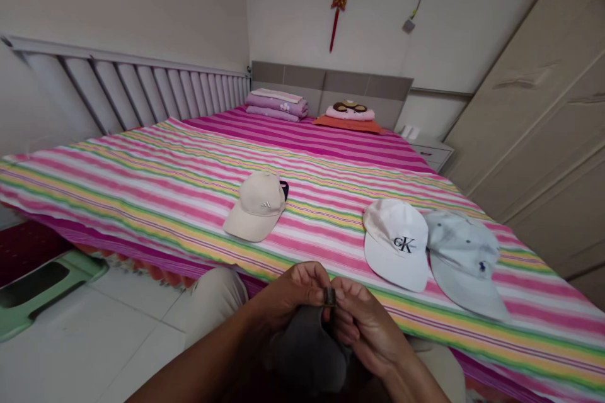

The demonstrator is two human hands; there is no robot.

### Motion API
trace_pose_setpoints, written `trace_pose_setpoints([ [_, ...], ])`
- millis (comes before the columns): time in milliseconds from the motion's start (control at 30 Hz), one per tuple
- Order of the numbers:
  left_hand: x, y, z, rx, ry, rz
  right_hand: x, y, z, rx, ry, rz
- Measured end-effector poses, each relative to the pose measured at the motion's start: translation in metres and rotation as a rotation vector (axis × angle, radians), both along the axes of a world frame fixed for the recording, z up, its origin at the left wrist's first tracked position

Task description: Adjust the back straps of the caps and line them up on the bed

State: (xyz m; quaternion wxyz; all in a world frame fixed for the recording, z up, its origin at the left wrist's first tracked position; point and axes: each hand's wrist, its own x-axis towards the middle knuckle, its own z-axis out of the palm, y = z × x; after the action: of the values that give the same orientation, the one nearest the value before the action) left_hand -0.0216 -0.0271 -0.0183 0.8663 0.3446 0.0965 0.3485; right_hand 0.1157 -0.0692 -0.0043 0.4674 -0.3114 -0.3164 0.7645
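A dark grey cap [309,352] lies in my lap, its lower part lost in shadow. At its upper edge my left hand [295,293] pinches one side of a small dark strap buckle [329,296]. From the other side my right hand [362,318] grips the same strap, thumb and fingers closed around it. Beyond my hands, on the bed, are a beige cap [258,204], a white cap with dark letters [396,242] and a pale grey-blue cap [466,261]. The white and grey-blue caps touch each other.
Striped cloth covers the bed [155,182], whose front edge is just ahead of my knees. Folded purple bedding [276,105] and a pink folded bundle [350,114] lie by the headboard. A green stool [51,289] stands at the left on the tiled floor; a wardrobe [534,119] is at the right.
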Motion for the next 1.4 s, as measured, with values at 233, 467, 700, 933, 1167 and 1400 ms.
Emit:
trace_pose_setpoints([
  [233,-0.003,0.001,-0.004,-0.005,-0.021,0.02,0.0,-0.004,0.01,0.071,-0.106,-0.057],
  [467,-0.004,0.003,-0.004,-0.01,0.024,0.008,0.002,-0.003,0.006,0.147,-0.131,-0.093],
  [700,-0.004,0.004,-0.006,-0.005,0.083,-0.002,0.006,-0.001,0.003,0.191,-0.258,-0.133],
  [933,-0.002,0.004,-0.004,-0.003,0.086,0.007,0.006,-0.002,0.004,0.191,-0.297,-0.133],
  [1167,-0.003,0.006,-0.01,0.016,0.156,0.022,0.006,-0.002,0.003,0.21,-0.31,-0.152],
  [1400,-0.001,0.007,-0.012,-0.041,0.179,0.033,0.005,-0.001,0.007,0.221,-0.383,-0.151],
])
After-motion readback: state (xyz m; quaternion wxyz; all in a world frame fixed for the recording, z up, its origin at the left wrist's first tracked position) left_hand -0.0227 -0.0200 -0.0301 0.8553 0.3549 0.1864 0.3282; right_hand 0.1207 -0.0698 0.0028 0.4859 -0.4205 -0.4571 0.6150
